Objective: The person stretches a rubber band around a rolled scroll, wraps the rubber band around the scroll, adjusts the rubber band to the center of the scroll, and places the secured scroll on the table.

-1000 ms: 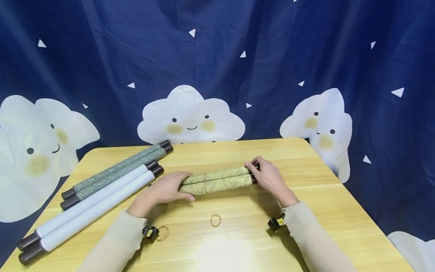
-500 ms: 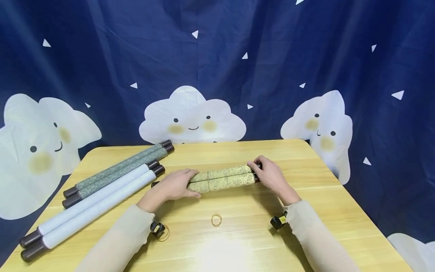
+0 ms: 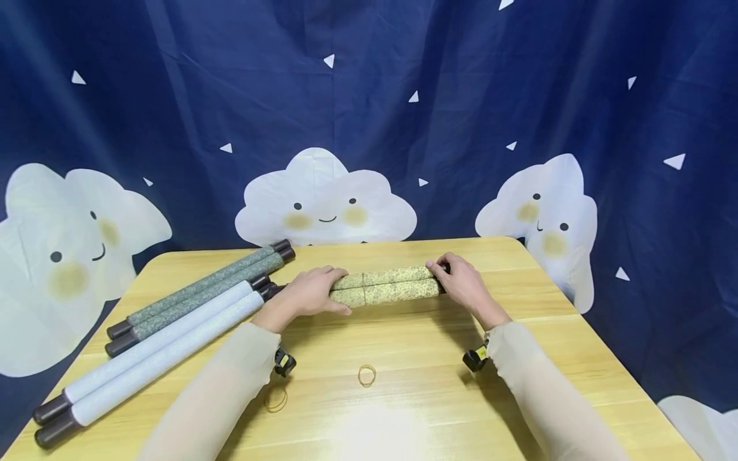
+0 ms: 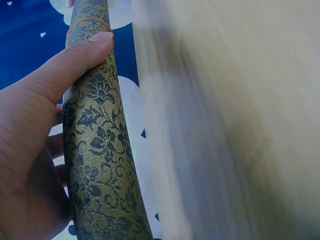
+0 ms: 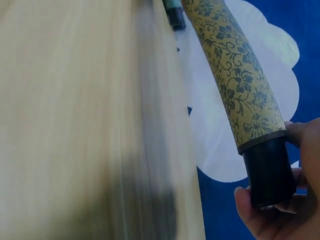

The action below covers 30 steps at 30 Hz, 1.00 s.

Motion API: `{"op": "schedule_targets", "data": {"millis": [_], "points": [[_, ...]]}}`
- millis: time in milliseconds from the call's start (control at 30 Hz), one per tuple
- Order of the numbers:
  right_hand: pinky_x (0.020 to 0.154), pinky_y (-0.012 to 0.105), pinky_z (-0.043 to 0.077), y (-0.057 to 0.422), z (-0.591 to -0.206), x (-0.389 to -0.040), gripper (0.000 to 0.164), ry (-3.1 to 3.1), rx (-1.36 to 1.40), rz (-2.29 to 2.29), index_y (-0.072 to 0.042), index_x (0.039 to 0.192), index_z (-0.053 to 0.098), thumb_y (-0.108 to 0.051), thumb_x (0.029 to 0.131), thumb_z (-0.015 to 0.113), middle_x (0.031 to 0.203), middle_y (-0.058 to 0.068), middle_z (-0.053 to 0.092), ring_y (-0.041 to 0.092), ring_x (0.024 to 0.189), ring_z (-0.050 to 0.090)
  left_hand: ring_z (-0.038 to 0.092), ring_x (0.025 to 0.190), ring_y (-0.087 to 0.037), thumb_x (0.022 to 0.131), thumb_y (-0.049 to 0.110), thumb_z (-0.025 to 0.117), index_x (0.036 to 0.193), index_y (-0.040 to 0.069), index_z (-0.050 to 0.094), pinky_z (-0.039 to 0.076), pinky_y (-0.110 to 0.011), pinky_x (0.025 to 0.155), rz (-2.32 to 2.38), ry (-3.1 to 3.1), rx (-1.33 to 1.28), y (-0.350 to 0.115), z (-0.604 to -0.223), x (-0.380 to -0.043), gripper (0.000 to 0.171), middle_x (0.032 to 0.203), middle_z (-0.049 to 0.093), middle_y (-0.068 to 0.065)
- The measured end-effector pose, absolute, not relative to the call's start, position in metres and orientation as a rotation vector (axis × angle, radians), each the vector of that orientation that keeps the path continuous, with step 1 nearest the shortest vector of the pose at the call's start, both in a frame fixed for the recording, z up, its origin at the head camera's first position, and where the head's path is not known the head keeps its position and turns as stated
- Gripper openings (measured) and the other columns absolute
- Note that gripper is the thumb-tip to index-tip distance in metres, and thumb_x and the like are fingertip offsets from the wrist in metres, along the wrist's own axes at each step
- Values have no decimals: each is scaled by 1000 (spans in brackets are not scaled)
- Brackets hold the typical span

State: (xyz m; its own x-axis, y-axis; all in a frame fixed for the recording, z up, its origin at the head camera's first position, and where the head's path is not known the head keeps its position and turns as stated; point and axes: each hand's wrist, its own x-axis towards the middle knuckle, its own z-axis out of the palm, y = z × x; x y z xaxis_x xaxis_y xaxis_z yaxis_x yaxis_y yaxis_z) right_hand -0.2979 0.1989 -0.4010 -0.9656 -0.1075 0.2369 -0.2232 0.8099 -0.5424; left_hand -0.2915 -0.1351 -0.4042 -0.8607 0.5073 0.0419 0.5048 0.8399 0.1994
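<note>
A yellow hanging scroll (image 3: 400,285) with a dark flower pattern, rolled from both ends into two rolls side by side, is held up over the table between my hands. A thin rubber band (image 3: 364,289) wraps both rolls. My left hand (image 3: 309,293) grips the scroll's left part, and the left wrist view shows the thumb lying along the patterned cloth (image 4: 102,145) with fingers behind. At the other end my right hand (image 3: 462,286) holds the scroll by its dark end knobs; one knob (image 5: 270,170) shows between fingers and thumb in the right wrist view.
On the left of the wooden table (image 3: 519,269) lie a green double-rolled scroll (image 3: 202,288) and a longer pale blue one (image 3: 155,355), both slanted. One loose rubber band (image 3: 366,376) lies in front of me, another (image 3: 275,400) below my left wrist. A blue curtain (image 3: 369,115) hangs behind.
Both hands have carried the yellow scroll farther from me and a little to the right, the left hand moving more. The other scrolls and loose rubber bands stay where they were.
</note>
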Motion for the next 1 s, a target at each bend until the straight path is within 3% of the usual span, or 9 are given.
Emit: {"op": "schedule_targets", "data": {"millis": [567, 1000], "points": [[98, 54, 42, 205, -412, -340, 58, -2891, 281, 802, -1, 124, 58, -53, 100, 44, 119, 21, 61, 37, 113, 56, 46, 130, -34, 74, 58, 78, 146, 9, 43, 37, -56, 106, 388, 2943, 701, -121, -415, -333, 94, 144, 48, -14], [99, 54, 42, 202, -432, -356, 59, -2988, 228, 781, 3, 128, 54, -49, 103, 41, 121, 25, 59, 41, 114, 55, 45, 132, -34, 73, 55, 81, 147, 8, 42, 37, -54, 107, 413, 2876, 665, -116, -425, -352, 95, 145, 48, -13]]}}
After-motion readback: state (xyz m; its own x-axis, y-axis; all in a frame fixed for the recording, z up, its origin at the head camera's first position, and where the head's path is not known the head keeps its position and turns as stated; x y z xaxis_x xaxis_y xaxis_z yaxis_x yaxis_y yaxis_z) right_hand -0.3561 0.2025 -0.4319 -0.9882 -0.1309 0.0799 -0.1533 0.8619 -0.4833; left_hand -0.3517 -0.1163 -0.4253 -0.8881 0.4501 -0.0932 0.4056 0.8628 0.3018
